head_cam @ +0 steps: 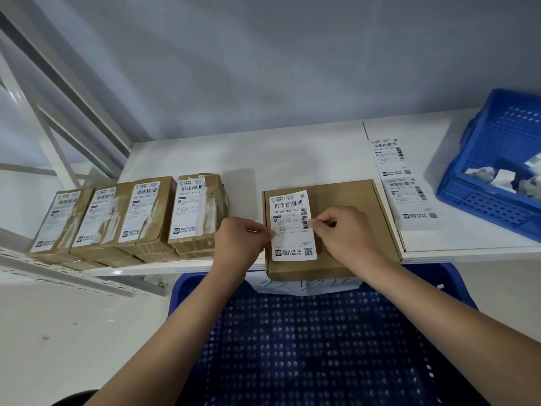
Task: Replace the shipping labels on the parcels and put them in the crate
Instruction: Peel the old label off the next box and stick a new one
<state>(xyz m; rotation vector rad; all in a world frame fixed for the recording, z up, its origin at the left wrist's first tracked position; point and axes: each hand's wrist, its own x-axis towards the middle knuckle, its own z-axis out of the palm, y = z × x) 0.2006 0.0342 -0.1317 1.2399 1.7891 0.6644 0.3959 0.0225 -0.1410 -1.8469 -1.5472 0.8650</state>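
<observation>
With my left hand (pixel 244 240) and right hand (pixel 342 230) each pinching an edge of the label (pixel 292 227), I judged it best to smooth it flat, square on the box (pixel 345 200).

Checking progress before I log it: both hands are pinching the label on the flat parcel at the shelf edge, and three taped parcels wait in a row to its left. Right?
Not quite. The head view shows four taped parcels in the row, not three. The rest holds: the left hand and right hand pinch the label on the flat parcel at the shelf edge.
</observation>
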